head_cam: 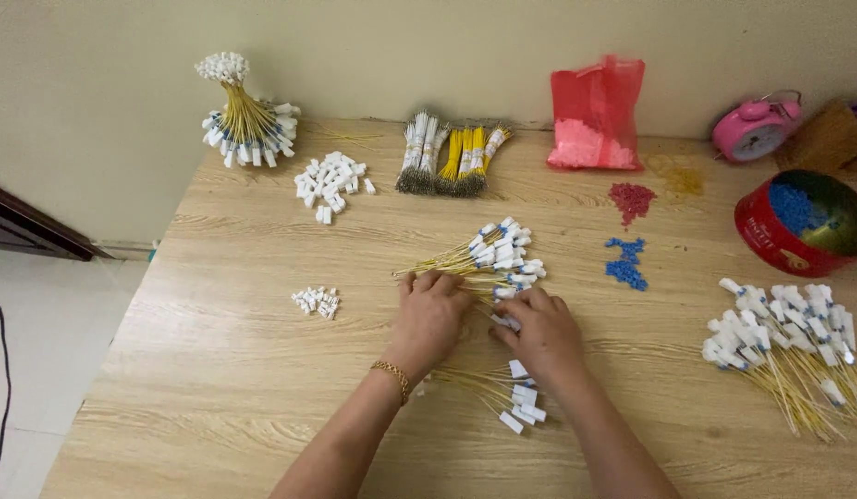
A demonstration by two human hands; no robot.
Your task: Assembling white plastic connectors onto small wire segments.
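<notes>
1. Left hand (430,312) lies palm-down on the yellow wires (447,265), fingers together, pressing the loose ends flat.
2. Right hand (539,334) has its fingertips pinched on one white connector (508,321) at the near edge of the fan (502,254) of connector-tipped wires just beyond both hands.
3. Small finished-looking bunch (512,397) sits under the right wrist, touching the table (216,370).
4. Judged done: big pile (789,342) well right of the right hand, bound bundle (246,125) far beyond the left hand.
5. Judged left: loose connectors (331,182) beyond the left fingers, smaller heap (316,300) just left of them, bare wire bundles (452,157) far ahead.
6. Blue beads (625,263) and red beads (631,199) lie beyond the right fingers; tin (771,236), red bag (595,111), pink clock (754,129) further out.
7. Looks mid-batch.
</notes>
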